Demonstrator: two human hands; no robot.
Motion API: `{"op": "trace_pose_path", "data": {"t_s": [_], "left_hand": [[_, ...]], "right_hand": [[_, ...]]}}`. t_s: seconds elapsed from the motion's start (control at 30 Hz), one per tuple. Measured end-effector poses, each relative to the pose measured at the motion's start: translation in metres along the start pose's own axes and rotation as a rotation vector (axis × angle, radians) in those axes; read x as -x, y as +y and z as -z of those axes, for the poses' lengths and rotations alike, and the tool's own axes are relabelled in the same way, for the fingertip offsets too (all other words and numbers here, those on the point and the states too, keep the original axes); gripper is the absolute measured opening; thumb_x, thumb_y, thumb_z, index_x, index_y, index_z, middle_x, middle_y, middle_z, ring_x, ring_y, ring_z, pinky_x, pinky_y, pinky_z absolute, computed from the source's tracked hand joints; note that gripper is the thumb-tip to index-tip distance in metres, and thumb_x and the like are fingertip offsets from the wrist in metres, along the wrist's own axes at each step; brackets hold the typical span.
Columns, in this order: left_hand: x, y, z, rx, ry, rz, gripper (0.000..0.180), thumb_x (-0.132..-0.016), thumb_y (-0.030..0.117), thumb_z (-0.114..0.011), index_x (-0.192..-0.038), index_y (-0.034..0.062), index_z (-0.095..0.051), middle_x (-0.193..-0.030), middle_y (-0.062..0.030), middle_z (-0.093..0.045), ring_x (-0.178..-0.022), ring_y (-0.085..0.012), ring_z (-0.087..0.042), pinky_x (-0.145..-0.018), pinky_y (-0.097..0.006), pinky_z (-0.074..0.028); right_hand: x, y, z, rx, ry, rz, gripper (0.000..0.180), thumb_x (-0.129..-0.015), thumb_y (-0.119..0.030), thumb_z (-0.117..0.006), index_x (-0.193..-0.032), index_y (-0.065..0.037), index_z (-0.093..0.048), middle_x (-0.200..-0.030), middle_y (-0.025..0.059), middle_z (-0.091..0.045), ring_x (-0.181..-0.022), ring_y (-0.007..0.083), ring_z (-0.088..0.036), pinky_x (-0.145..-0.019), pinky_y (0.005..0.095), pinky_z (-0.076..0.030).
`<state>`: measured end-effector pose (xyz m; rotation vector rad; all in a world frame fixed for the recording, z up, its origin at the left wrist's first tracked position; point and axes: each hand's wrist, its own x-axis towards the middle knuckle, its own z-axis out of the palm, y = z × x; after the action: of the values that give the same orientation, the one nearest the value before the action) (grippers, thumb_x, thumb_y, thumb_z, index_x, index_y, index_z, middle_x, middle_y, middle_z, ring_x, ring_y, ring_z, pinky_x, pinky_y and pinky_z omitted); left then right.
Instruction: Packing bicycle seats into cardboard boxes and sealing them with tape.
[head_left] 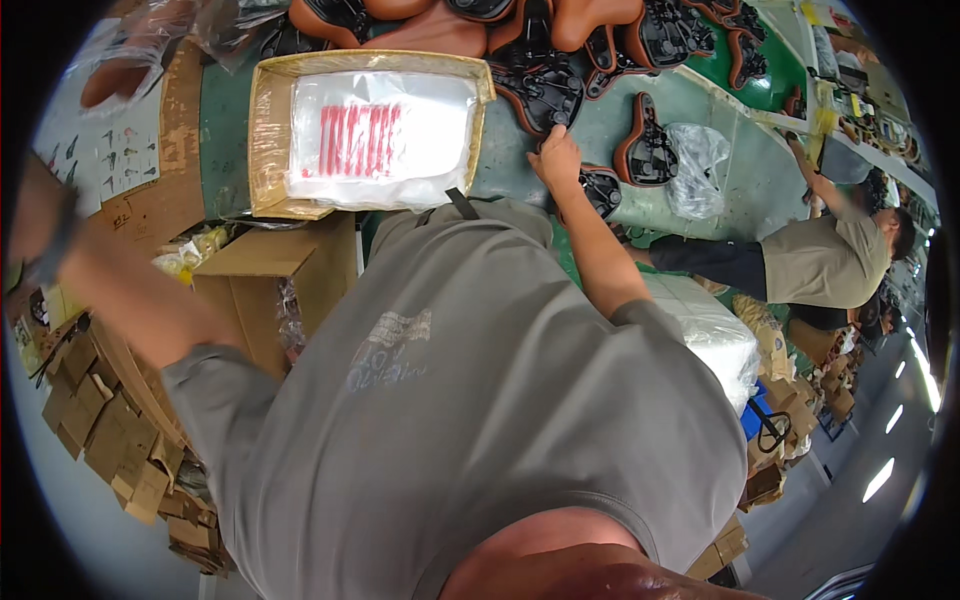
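Note:
My right hand (557,160) reaches to the bench and grips the tip of a bicycle saddle (537,92), which lies with its black underside up and brown edge showing. A second saddle (601,190) is partly hidden behind my right wrist. Another upturned saddle (645,140) lies to the right, beside a crumpled clear plastic bag (698,170). Out at the far left, my left hand (32,205) is smeared by motion, with a dark band on the wrist; its fingers cannot be made out. In front of me stands an open carton (270,135) holding a clear plastic bag with red print (430,125).
More brown and black saddles (600,20) crowd the bench's far side. A larger cardboard box (265,285) stands below the bench at left, with flattened cardboard (110,430) beyond. At right, another person (820,255) works near a white wrapped stack (705,330).

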<state>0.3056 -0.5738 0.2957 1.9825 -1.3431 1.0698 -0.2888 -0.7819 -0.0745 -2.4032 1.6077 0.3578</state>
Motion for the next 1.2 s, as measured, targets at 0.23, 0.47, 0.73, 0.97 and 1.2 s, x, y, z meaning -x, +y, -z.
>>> {"op": "trace_pose_path", "data": {"t_s": [0.23,0.47,0.73,0.97,1.2], "left_hand": [[0.283,0.276,-0.143,0.813,-0.963,0.567,0.022,-0.097,0.026,-0.077,-0.112,0.0097,-0.076,-0.098,-0.0149,-0.08,-0.09,-0.0402,-0.077,-0.08,-0.05,-0.06],[0.416,0.291,-0.163,0.593,-1.144,0.539,0.02,-0.099,0.026,-0.075,-0.104,0.0071,-0.078,-0.103,-0.0181,-0.07,-0.097,-0.0386,-0.071,-0.086,-0.049,-0.058],[0.41,0.289,-0.144,0.786,-1.044,1.025,0.023,-0.105,0.021,-0.062,-0.11,0.0059,-0.079,-0.1,-0.0173,-0.077,-0.089,-0.0338,-0.075,-0.079,-0.046,-0.059],[0.385,0.264,-0.098,1.11,-0.933,1.292,0.022,-0.105,0.021,-0.07,-0.108,0.0009,-0.079,-0.09,-0.0161,-0.078,-0.079,-0.0268,-0.076,-0.074,-0.039,-0.06],[0.35,0.233,-0.028,1.263,-1.06,1.065,0.022,-0.112,0.013,-0.061,-0.118,-0.003,-0.075,-0.103,-0.0132,-0.08,-0.091,-0.0221,-0.078,-0.082,-0.034,-0.063]], "right_hand": [[0.012,0.0,0.002,0.01,-0.013,0.066,0.107,-0.086,-0.019,-0.087,-0.17,-0.005,-0.022,-0.114,0.0247,-0.074,-0.098,0.045,-0.074,-0.088,0.0514,-0.061],[0.112,0.082,0.109,-0.373,0.103,-0.086,0.079,-0.082,-0.026,-0.094,-0.149,0.0,-0.06,-0.118,0.0255,-0.077,-0.108,0.0416,-0.075,-0.092,0.0486,-0.059],[0.151,0.105,0.051,-0.686,-0.545,-0.38,0.068,-0.074,-0.013,-0.097,-0.132,-0.002,-0.064,-0.107,0.0142,-0.077,-0.088,0.0274,-0.078,-0.08,0.0416,-0.065],[0.149,-0.038,0.081,-1.677,-0.633,-0.095,0.058,-0.087,-0.003,-0.087,-0.135,-0.003,-0.054,-0.111,0.012,-0.074,-0.09,0.0236,-0.076,-0.078,0.0378,-0.064],[0.086,-0.201,0.103,-1.679,-0.946,0.117,0.062,-0.093,-0.001,-0.082,-0.146,-0.004,-0.049,-0.112,0.0121,-0.072,-0.089,0.0216,-0.076,-0.077,0.0363,-0.066]]}}
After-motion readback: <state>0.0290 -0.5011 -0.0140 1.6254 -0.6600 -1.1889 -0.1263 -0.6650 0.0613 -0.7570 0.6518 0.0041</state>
